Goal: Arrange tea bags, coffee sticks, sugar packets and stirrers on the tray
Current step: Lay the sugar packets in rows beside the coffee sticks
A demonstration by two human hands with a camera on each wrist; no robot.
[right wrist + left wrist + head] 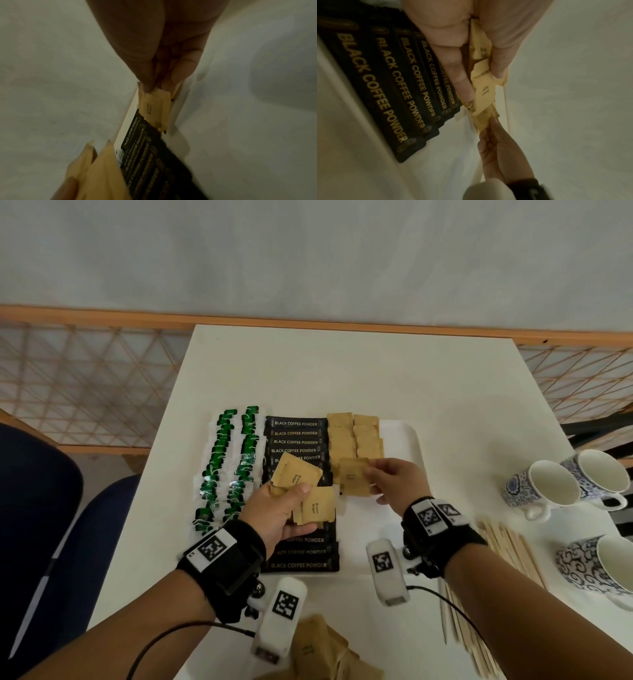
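Observation:
A white tray [406, 440] holds two columns of green tea bags [236, 460], a column of black coffee sticks [296, 433] and two columns of brown sugar packets [354, 433]. My left hand [284, 508] hovers over the coffee sticks [388, 83] and grips several brown sugar packets [308, 494] fanned out [483, 86]. My right hand [394, 481] pinches one brown sugar packet [352, 475] by its edge, just above the tray below the sugar columns. The right wrist view shows that packet [154, 106] between thumb and fingertips.
Wooden stirrers [493, 583] lie on the white table [342, 364] right of the tray. Three patterned mugs [544, 484] stand at the right edge. A pile of loose sugar packets [325, 652] lies near the table's front. A blue chair [51, 508] stands left.

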